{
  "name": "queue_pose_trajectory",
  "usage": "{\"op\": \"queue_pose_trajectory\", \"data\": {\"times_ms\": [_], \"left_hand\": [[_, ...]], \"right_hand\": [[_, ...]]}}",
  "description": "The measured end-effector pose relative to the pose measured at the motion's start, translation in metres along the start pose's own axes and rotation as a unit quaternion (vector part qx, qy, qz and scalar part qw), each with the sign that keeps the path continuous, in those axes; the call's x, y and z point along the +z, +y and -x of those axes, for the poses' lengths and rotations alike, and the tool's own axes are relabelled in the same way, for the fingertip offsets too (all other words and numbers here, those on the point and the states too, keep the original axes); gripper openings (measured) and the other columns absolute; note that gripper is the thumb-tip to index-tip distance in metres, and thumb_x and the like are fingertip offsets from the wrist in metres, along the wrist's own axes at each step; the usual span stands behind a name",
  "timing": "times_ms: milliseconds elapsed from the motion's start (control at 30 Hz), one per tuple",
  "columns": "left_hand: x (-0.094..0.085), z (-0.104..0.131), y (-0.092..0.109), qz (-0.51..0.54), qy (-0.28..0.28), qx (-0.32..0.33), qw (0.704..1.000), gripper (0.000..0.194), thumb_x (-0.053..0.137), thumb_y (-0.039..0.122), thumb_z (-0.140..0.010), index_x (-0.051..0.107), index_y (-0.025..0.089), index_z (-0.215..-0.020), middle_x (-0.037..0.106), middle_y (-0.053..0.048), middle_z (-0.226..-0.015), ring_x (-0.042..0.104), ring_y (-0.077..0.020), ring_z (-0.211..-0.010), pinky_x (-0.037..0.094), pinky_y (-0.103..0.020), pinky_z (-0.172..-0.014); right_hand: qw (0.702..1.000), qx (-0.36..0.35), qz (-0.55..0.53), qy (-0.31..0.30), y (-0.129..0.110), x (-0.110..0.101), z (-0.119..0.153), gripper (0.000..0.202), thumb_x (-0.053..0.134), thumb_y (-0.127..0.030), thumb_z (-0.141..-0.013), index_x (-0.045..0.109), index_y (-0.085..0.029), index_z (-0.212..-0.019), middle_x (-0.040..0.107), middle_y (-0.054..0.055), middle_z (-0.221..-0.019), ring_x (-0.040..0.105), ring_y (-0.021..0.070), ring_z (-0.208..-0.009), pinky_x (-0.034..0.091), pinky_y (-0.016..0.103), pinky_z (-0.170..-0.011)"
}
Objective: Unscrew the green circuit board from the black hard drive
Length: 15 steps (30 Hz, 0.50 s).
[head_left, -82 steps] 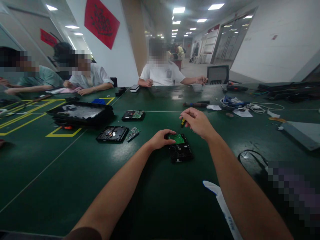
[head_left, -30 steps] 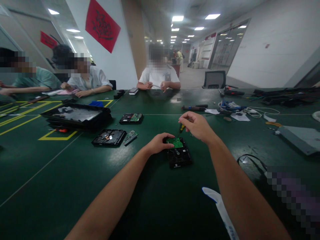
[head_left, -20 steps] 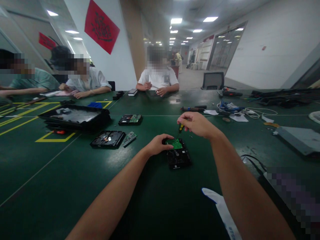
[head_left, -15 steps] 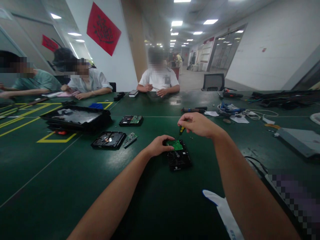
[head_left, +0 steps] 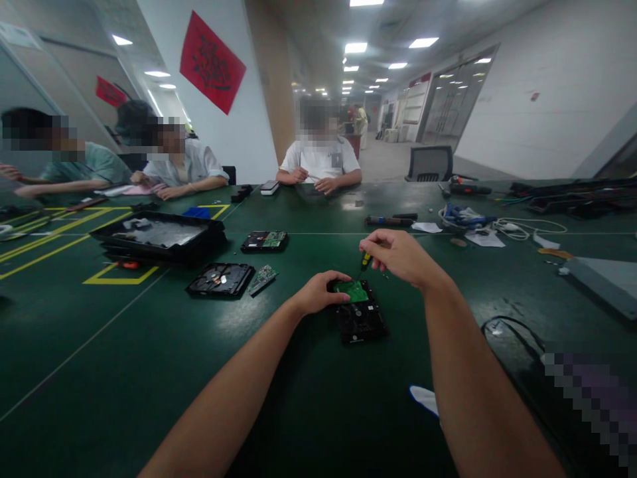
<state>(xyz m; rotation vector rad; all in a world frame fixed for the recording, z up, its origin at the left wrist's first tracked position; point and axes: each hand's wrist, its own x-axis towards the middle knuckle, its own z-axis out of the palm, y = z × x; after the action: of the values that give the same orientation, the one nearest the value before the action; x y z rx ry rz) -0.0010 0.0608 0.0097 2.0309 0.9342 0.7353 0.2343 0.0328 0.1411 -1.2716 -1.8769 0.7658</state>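
Observation:
A black hard drive (head_left: pixel 361 323) lies on the green table in front of me, a green circuit board (head_left: pixel 356 291) on its far half. My left hand (head_left: pixel 323 292) grips the drive's far left side, with fingers and thumb curled round its edge and over the board. In my right hand (head_left: pixel 393 253) is a yellow and black screwdriver (head_left: pixel 366 260), held upright between thumb and fingers. Its thin shaft points down at the far edge of the board; whether the tip sits in a screw is too small to tell.
Left of the drive lie a loose circuit board (head_left: pixel 263 280), an opened drive (head_left: pixel 220 279) and another drive (head_left: pixel 265 241). Black trays (head_left: pixel 159 236) are stacked farther left. A white glove (head_left: pixel 424 399) lies by my right forearm, a grey metal case (head_left: pixel 604 282) at right. Co-workers sit across the table.
The whole view has shifted slightly, so things appear a little farther right. My right hand has turned a little on the screwdriver; my left hand keeps its hold on the drive.

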Motion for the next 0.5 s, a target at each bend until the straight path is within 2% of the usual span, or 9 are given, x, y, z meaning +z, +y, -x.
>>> {"op": "queue_pose_trajectory", "data": {"times_ms": [100,200,367,500], "left_hand": [[0.000,0.000,-0.001,-0.003,0.000,-0.007,1.000,0.056,0.085,0.035,-0.080,0.068,0.022,-0.132,0.071,-0.008,-0.129,0.066,-0.0261,-0.114,0.050,-0.040,-0.102],[0.000,0.000,-0.002,-0.012,0.002,-0.015,1.000,0.056,0.084,0.034,-0.081,0.068,0.021,-0.133,0.071,-0.008,-0.129,0.066,-0.0257,-0.112,0.050,-0.040,-0.101],[0.000,0.000,0.000,-0.018,-0.001,-0.007,1.000,0.054,0.083,0.034,-0.082,0.068,0.022,-0.132,0.071,-0.008,-0.129,0.066,-0.0253,-0.111,0.051,-0.039,-0.100],[-0.001,0.001,0.001,-0.026,-0.004,-0.010,1.000,0.055,0.083,0.035,-0.082,0.068,0.022,-0.133,0.070,-0.007,-0.130,0.066,-0.0258,-0.112,0.051,-0.039,-0.101]], "right_hand": [[1.000,0.021,-0.020,0.003,0.003,-0.001,0.000,0.023,0.058,-0.037,-0.096,0.073,-0.020,-0.094,0.071,0.004,-0.068,0.065,0.0168,-0.059,0.051,0.031,-0.058],[0.999,0.019,-0.028,-0.026,0.004,-0.004,0.000,0.021,0.056,-0.032,-0.097,0.073,-0.020,-0.099,0.072,0.005,-0.071,0.067,0.0171,-0.062,0.052,0.031,-0.061],[1.000,-0.013,0.007,-0.003,0.008,-0.011,0.002,0.023,0.063,-0.042,-0.095,0.075,-0.022,-0.095,0.069,0.003,-0.072,0.061,0.0157,-0.063,0.046,0.029,-0.057],[1.000,0.007,-0.004,0.000,0.012,-0.012,0.002,0.021,0.065,-0.040,-0.093,0.073,-0.020,-0.091,0.068,0.004,-0.070,0.061,0.0161,-0.062,0.047,0.029,-0.057]]}}
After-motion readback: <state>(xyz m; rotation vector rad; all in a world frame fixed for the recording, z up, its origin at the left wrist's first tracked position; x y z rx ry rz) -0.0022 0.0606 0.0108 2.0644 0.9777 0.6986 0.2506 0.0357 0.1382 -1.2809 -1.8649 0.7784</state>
